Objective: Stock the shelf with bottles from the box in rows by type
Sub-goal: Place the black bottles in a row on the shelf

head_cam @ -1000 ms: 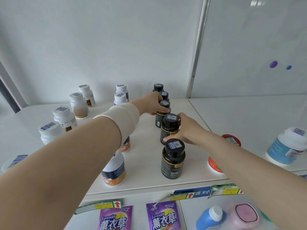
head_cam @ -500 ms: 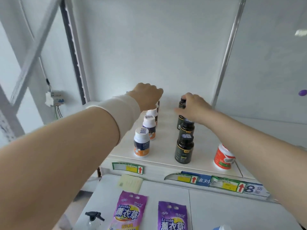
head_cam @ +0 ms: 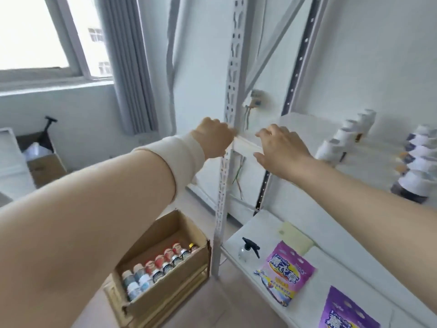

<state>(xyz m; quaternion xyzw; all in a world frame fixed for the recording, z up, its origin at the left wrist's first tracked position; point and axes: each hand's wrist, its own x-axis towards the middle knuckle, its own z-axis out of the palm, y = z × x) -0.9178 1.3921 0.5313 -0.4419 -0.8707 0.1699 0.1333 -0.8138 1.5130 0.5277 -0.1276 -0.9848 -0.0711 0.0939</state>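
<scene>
Cardboard box (head_cam: 165, 284) of bottles (head_cam: 163, 262) sits on the floor (head_cam: 236, 306), near left of the shelf (head_cam: 305, 129); your right hand (head_cam: 281, 147) is spread and empty, your left hand (head_cam: 214, 137) hides its fingers, so lower both and lift 1 type only.

Upright bottles (head_cam: 163, 263) in open box (head_cam: 170, 293)

Purple pouch (head_cam: 285, 275), lower shelf (head_cam: 250, 230): marked "Lavender" and 薰衣草. Second pouch (head_cam: 347, 312): same print, cropped. Labels on bottles (head_cam: 159, 261): illegible.
</scene>
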